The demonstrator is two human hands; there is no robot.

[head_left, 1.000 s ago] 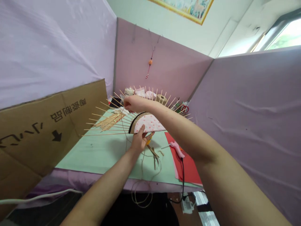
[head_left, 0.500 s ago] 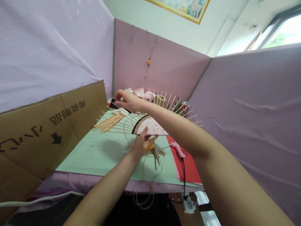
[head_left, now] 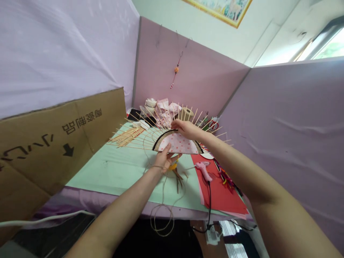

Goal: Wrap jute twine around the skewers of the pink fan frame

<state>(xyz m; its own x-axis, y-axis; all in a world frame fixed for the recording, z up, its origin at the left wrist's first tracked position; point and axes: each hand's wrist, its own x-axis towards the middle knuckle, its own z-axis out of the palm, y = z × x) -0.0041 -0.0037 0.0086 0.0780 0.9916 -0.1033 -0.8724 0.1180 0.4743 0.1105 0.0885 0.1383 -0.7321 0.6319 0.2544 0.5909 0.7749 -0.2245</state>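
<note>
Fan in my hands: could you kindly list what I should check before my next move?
1. Left hand grips the fan at its lower edge: ok.
2. Right hand rests on the fan's upper rim, among the sticks: ok.
3. Right hand pinching the twine: cannot tell.
4. Twine free of snags where it hangs looped over the table edge: cannot tell.
5. Glue gun lies apart from both hands, on the red paper: ok.
</note>
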